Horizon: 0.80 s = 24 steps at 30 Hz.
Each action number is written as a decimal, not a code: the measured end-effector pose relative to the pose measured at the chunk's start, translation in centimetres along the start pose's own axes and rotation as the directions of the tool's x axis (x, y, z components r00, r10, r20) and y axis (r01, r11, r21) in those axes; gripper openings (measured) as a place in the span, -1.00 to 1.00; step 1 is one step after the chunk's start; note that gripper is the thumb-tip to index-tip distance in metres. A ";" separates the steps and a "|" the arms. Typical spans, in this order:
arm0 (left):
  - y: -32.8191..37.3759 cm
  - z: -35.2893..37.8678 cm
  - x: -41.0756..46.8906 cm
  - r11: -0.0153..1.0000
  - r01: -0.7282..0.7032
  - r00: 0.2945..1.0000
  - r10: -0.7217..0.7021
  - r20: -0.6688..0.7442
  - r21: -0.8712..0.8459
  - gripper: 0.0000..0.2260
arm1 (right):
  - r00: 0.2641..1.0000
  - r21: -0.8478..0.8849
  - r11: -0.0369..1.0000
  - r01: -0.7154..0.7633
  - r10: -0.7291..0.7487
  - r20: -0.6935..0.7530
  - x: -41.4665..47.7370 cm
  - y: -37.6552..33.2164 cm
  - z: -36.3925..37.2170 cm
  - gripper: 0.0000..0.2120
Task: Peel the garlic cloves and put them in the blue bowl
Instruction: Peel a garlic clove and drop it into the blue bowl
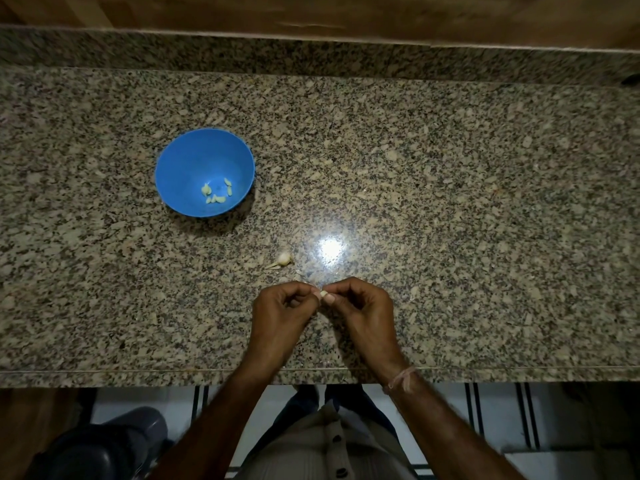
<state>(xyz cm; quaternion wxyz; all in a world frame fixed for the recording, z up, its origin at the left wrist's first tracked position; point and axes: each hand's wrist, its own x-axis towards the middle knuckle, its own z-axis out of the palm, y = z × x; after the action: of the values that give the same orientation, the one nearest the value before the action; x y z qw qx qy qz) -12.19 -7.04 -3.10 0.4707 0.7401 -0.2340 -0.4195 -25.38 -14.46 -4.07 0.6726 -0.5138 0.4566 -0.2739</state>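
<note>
Currently granite counter [450,202] is seen polished, w/ glare spot [330,247] just beyond the hands; a dropped clove could be expected to skid, and since work is done near the front edge it might be lost to the floor. Next, blue bowl [180,161] is set well apart, up-left of the hands, w/ several peeled cloves [216,194] lying in its bottom; a carry over open counter is needed, so a slip from a fingertip-only hold is judged possible. Then left hand [280,306] and right hand [360,306] are held close together, fingers curled narrow, one small garlic clove [323,294] pinched between thumb and forefinger tips of both. How much skin is off can't be told, too small. If pulled too hard the clove could be crushed or flicked away

Around: dark object [104,441] is seen on floor below-left, thread band [401,377] is worn on right wrist. One unpeeled clove [284,259] is left on counter between hands and bowl, skin scraps [301,271] just beside it. Path to bowl isn't blocked by anything seen; loose clove lies near that line but can be passed over
</note>
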 end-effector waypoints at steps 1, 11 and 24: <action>-0.1 0.0 0.1 1.000 0.006 1.000 -0.006 -0.001 -0.001 -0.91 | 1.000 0.005 1.000 -0.003 0.003 -0.002 0.0 0.0 0.0 -0.94; -0.6 -0.6 0.8 0.984 0.139 0.989 -0.131 0.074 -0.114 -0.91 | 0.995 0.102 0.990 -0.096 0.095 0.008 0.1 0.4 0.4 -0.93; -0.5 -0.1 0.8 0.989 0.093 0.994 -0.085 -0.074 0.112 -0.90 | 1.000 -0.023 1.000 0.003 -0.002 0.030 0.3 -0.2 0.1 -0.88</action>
<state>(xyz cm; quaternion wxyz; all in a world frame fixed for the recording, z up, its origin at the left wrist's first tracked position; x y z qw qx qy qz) -11.67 -7.33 -3.87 0.4158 0.7898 -0.2081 -0.4000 -25.17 -14.73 -3.99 0.6733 -0.5261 0.4488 -0.2617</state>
